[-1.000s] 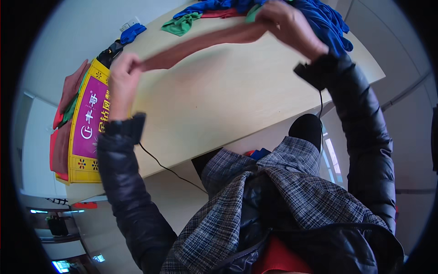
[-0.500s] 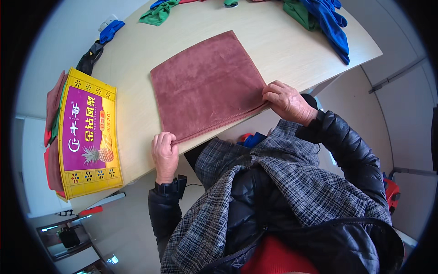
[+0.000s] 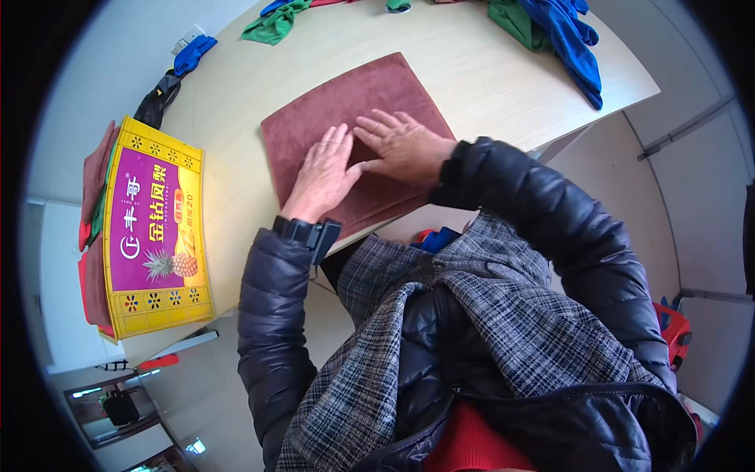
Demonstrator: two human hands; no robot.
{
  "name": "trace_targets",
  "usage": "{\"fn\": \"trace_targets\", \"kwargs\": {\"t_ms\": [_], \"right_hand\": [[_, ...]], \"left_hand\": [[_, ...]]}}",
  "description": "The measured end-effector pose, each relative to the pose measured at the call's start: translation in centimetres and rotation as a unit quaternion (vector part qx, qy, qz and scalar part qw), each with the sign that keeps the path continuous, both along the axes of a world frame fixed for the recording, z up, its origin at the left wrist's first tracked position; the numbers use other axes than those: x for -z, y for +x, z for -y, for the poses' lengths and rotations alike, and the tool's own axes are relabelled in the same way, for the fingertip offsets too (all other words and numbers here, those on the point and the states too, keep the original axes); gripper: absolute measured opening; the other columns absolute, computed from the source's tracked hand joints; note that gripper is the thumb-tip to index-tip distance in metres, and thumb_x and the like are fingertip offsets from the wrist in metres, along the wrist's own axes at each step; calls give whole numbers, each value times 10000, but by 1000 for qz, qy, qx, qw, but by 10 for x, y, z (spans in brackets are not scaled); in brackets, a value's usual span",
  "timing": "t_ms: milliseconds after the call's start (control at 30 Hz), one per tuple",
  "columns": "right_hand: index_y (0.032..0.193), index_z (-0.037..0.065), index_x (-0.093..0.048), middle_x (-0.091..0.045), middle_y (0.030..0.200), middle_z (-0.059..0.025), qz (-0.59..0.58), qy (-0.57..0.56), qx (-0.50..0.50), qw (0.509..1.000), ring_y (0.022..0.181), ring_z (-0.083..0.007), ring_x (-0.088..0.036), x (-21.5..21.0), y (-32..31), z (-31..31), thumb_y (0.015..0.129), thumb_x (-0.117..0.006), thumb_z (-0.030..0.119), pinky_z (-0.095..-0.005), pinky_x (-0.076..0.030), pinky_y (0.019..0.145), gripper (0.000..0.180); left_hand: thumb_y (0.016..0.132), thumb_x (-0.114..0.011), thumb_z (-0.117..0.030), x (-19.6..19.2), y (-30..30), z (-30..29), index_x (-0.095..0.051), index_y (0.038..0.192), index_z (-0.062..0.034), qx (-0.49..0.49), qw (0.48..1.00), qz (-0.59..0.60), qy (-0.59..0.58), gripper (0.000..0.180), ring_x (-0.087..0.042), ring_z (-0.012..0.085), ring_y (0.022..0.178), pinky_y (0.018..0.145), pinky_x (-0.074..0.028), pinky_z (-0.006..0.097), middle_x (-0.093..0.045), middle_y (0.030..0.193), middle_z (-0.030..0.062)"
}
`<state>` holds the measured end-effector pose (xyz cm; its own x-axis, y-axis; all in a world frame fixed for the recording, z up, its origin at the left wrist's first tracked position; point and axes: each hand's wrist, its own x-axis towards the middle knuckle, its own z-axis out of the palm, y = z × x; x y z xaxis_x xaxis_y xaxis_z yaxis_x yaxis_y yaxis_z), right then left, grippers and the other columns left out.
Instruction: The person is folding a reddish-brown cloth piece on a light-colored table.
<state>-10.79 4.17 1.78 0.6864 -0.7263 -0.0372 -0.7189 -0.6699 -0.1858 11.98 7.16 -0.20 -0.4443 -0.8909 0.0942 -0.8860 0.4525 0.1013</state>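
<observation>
A folded reddish-brown towel (image 3: pixel 370 86) lies flat at the near edge of the pale wooden table (image 3: pixel 228 141). My left hand (image 3: pixel 323 173) rests on the left half of it, fingers stretched out and pointing away from me. Close beside it, my right hand (image 3: pixel 403 145) lies on the cloth with its fingers spread. The thumb side of the right hand comes near the left hand, and neither hand grips anything. My palms and forearms cover much of the towel's middle and part of its near edge.
At the left stands a yellow and purple fruit carton (image 3: pixel 157 228) with cloths inside. Blue cloth (image 3: pixel 562 43) and green cloth (image 3: pixel 515 22) lie at the far right; another green cloth (image 3: pixel 275 23) lies at the far edge. A dark cloth (image 3: pixel 160 98) sits behind the carton.
Both hands have left the towel's near corners and moved inward and forward onto its surface. Their fingers, closed on the edge before, are now stretched out. The towel has stayed in place.
</observation>
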Motion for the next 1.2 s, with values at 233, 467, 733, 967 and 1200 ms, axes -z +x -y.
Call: {"fn": "trace_targets", "kwargs": {"t_ms": [233,467,733,967,1200], "right_hand": [[1636,110,-267,-246,1700,-102,-25,-21,-19,999,1588,-303,-150,37,-21,15,1066,-373,580,-456,-84,1300,746],[1638,179,-276,-256,1698,-64,-18,-61,32,997,1591,-276,-140,43,-79,22,1079,-325,585,-452,-85,1306,693],[1612,153,-343,-293,1680,-73,-96,-81,136,983,1583,-260,-175,28,-100,1,1077,-403,521,-456,-110,1307,652],[1576,119,-403,-324,1666,-83,44,-99,64,992,1571,-272,-214,41,-62,-22,1053,-506,470,-465,-122,1305,639],[1547,94,-445,-379,1636,-106,92,-86,36,991,1554,-296,-259,53,-72,-26,1034,-525,519,-467,-166,1292,670]], "left_hand": [[1036,-524,-460,12,4,-13,-294,1614,-80,-49,997,50,39,729,-210,301,1569,1262,-195,490,-242,1698,120],[1056,-446,-489,16,62,-53,-215,1649,-127,-127,990,48,25,733,-148,274,1590,1272,-140,499,-177,1722,94],[1001,-622,-288,-2,35,-88,-588,1401,-61,-104,982,104,-121,461,-416,321,1448,1212,-300,475,-513,1517,143],[849,-752,-82,-2,-31,-90,-697,1064,-48,-92,973,-202,-70,225,-612,307,1106,1003,-465,423,-685,1136,98],[827,-779,-102,-10,-23,-94,-684,1120,-26,-66,981,-165,-84,317,-601,329,1130,1001,-474,438,-663,1206,134]]}}
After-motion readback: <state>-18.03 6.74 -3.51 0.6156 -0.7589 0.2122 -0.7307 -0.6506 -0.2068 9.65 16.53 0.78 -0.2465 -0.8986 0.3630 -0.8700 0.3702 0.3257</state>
